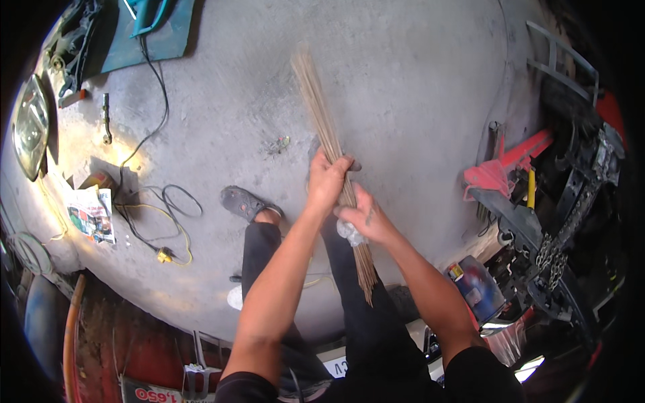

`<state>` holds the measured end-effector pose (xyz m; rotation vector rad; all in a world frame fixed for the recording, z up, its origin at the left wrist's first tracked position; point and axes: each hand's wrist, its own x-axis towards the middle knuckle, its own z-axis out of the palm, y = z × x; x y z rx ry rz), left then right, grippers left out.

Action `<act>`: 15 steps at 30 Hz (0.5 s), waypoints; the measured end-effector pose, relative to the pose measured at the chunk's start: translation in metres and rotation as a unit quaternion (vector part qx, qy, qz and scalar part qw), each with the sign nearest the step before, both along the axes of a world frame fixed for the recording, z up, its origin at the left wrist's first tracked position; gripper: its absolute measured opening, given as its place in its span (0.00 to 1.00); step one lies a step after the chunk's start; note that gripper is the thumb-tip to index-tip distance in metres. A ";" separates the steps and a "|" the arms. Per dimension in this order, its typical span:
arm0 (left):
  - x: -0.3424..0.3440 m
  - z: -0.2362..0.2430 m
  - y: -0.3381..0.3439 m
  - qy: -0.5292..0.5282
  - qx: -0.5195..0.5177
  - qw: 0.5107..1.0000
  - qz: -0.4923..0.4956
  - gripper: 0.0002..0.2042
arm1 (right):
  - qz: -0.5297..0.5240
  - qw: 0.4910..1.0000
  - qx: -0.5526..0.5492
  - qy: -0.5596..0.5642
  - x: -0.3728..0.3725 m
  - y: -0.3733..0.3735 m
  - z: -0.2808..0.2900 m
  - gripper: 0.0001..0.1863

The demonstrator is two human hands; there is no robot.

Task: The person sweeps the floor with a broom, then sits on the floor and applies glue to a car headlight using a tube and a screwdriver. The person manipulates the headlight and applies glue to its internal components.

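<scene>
A stick broom, a long bundle of thin brown sticks, slants across the middle in front of me. Its far end is spread and slightly blurred over the concrete floor; the thicker butt end points back toward my legs. My left hand is closed around the middle of the bundle. Just below it, my right hand grips the bundle too, its thumb lying across toward the left. Crumpled whitish plastic wraps the sticks under my right hand. Part of the bundle is hidden by my fingers.
Black and yellow cables loop over the floor at left, near a printed sheet, a metal tool and a headlamp. Red metal parts, a chain and a container crowd the right. A small debris patch lies ahead.
</scene>
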<state>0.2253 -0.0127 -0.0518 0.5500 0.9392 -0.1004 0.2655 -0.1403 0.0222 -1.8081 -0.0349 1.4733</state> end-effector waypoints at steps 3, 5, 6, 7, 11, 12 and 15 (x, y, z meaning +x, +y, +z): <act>-0.011 0.027 0.032 -0.028 -0.014 0.999 -0.016 0.26 | -0.056 0.998 0.010 -0.029 0.035 0.025 -0.008 0.24; -0.050 0.024 0.042 -0.037 0.015 0.994 -0.105 0.31 | -0.119 0.991 0.017 -0.052 0.058 0.040 -0.009 0.15; -0.059 0.021 0.048 -0.046 0.037 0.987 -0.147 0.34 | -0.154 0.986 0.027 -0.054 0.065 0.048 -0.008 0.12; -0.068 0.028 0.048 -0.082 -0.022 0.976 -0.201 0.39 | -0.186 0.981 0.040 -0.029 0.071 0.062 -0.001 0.10; -0.083 0.036 0.009 -0.084 0.018 0.958 -0.275 0.22 | -0.226 0.965 0.102 0.089 0.059 0.078 0.008 0.09; -0.080 0.037 0.006 -0.086 0.017 0.957 -0.277 0.19 | -0.224 0.967 0.087 0.086 0.051 0.077 0.008 0.09; -0.078 0.040 -0.008 -0.067 0.033 0.966 -0.246 0.12 | -0.207 0.974 0.065 0.069 0.028 0.067 0.003 0.09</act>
